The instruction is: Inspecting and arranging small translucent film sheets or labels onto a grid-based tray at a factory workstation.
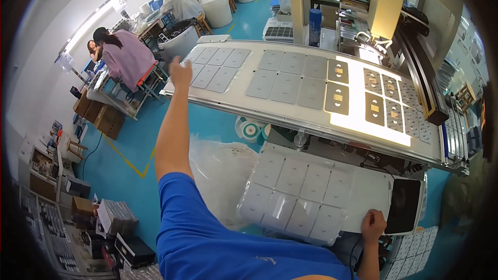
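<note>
My left arm reaches out to the far left end of a long white work table (249,96). There my left hand (180,72) has its fingers closed at the left edge of a clear plastic sheet (220,68) bearing rows of grey rounded panels. A second set of grey panels (293,78) lies to its right, partly over a brightly lit strip. At the lower right, my right hand (374,224) rests curled on a white board (363,197), beside a black rectangular panel (404,206). Whatever its fingers may hold is hidden.
Another sheet of pale panels (298,192) lies on the lower surface before me. Clear plastic film (220,176) hangs to its left. A machine arm (423,80) spans the table's right part. Several people sit at benches at the far left, near white bins (215,10).
</note>
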`<control>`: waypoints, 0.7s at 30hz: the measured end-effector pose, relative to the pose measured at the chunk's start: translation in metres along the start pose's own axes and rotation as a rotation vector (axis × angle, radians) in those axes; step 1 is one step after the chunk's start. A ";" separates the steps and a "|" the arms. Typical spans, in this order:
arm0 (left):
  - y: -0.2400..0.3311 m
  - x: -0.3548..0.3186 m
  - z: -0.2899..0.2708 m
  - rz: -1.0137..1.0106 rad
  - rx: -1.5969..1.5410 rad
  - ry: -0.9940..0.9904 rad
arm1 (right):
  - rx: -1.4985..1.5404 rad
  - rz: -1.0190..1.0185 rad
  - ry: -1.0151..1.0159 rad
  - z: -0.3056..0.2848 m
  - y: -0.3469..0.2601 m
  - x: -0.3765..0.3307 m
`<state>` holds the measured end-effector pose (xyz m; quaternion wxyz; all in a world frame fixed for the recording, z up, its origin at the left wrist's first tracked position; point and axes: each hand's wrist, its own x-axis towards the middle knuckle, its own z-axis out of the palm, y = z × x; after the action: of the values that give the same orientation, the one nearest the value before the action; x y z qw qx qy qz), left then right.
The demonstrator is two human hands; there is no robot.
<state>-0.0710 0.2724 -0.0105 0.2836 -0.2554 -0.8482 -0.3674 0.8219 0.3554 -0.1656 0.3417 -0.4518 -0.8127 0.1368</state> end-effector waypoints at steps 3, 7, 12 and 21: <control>0.037 -0.041 0.001 0.151 0.148 -0.564 | -0.022 -0.001 0.020 -0.002 -0.005 -0.002; 0.076 -0.078 -0.026 0.182 0.283 -0.850 | -0.004 0.002 0.032 -0.003 -0.011 0.000; 0.078 -0.084 -0.029 0.200 0.193 -0.892 | 0.003 0.003 0.046 -0.003 -0.011 0.001; 0.082 -0.101 -0.017 0.223 0.086 -0.813 | -0.023 -0.013 0.036 -0.014 -0.002 -0.009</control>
<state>0.0579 0.2857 -0.0298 -0.0257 -0.4578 -0.8726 -0.1681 0.8332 0.3454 -0.1580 0.3520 -0.4528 -0.8108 0.1168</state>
